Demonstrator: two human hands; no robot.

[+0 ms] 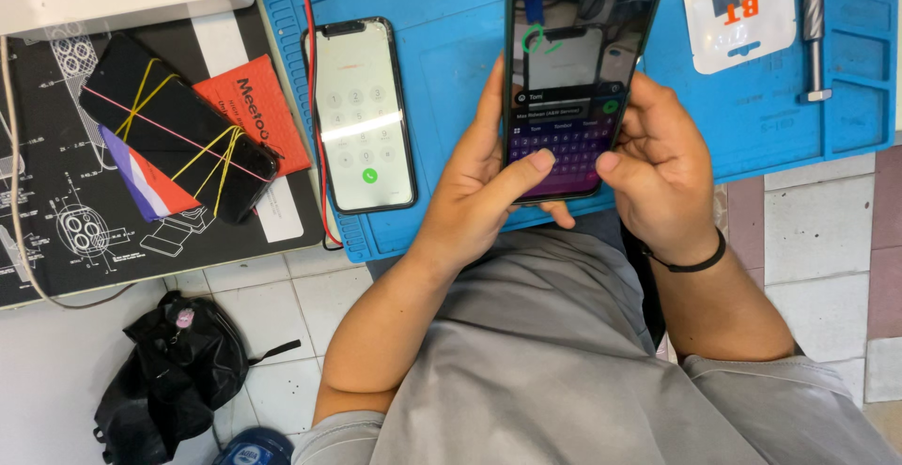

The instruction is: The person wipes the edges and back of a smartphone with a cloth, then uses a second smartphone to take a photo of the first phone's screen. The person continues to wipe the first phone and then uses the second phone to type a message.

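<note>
Head view: two hands [479, 183] [658, 178] hold one of three phones [578, 70].

bench [56, 282] | blue mat [451, 61]: lit phone [364, 116] | black mat [56, 230]: banded phone [177, 138]

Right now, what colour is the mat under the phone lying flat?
Blue: the work mat under the flat phone, seen in the head view.

Banded phone [178, 136], dialer phone [363, 113], bag [174, 371]
</note>
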